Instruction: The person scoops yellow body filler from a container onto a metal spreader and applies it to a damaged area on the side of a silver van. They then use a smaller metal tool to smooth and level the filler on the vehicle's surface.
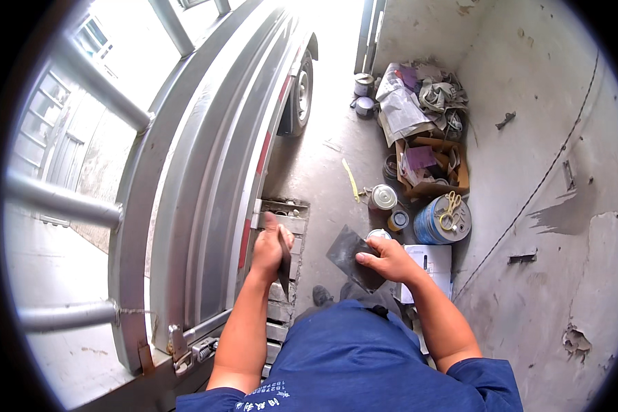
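Observation:
My left hand (268, 248) is closed on a thin dark scraper blade (284, 266), seen nearly edge-on beside the truck bed's side panel (216, 147). In my right hand (390, 261) is a flat, dark, roughly square plate (345, 251), pinched between thumb and fingers with its face turned up. The two tools are apart, in front of my blue shirt. Part of a pale tin (379, 235) shows just beyond the right hand, and a white box (432, 262) stands to that hand's right.
Along the right wall stand a blue drum (427, 223) with yellow-handled scissors (450, 211) on top, several tins (383, 198) and a cardboard box (465, 175) of rubbish. A cable (562, 151) runs down the wall. Metal rails (65, 200) and a truck wheel (304, 93) lie left and ahead.

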Demonstrator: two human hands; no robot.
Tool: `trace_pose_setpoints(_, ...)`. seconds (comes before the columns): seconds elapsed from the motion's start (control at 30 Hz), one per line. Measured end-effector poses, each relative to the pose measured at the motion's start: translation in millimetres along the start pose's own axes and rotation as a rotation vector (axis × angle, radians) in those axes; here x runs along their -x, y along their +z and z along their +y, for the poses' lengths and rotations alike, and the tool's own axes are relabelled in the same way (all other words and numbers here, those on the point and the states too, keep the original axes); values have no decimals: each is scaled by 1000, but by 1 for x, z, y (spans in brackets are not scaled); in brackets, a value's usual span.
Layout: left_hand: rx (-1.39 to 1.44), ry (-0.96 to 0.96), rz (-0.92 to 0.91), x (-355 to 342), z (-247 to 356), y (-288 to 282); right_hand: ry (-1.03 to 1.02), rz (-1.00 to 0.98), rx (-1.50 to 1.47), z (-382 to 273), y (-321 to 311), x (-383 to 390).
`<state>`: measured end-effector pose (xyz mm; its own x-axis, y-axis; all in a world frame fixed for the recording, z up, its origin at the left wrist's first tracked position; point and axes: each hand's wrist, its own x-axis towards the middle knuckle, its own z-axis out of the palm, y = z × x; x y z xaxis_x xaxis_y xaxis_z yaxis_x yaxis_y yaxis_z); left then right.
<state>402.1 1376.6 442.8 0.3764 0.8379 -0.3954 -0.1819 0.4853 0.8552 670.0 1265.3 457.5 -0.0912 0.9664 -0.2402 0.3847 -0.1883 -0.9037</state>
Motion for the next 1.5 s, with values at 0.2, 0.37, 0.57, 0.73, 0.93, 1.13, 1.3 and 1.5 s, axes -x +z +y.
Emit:
trace_pose_setpoints(0.2, -385, 38, -222, -62, -10, 64, -43, -121, 44, 16, -31, -46)
trace_pose_setpoints(0.37, -618, -78, -315, -129, 10, 93, -33, -229, 99, 30, -85, -104)
trace_pose_setpoints(0.57, -626, -167, -330, -183, 26, 116, -65, -169, -87, 55, -152, -155)
trace_pose_setpoints(0.73, -782, -165, -268, -229, 32, 111, -41, -162, -33, 60, -196, -193)
trace_pose_setpoints(0.93, -824, -38, -435, -294, 67, 155, -157, -404, 222, 46, -225, -246)
trace_pose_setpoints(1.13, -802, -108, -540, -356, 99, 147, -234, -444, 159, 50, -248, -316)
trace_pose_setpoints(1.3, -619, -163, -473, -431, 118, 144, -41, -392, 113, 37, -286, -369)
trace_pose_setpoints(1.5, -507, -139, -392, -505, 140, 158, -11, -296, 32, 38, -326, -430)
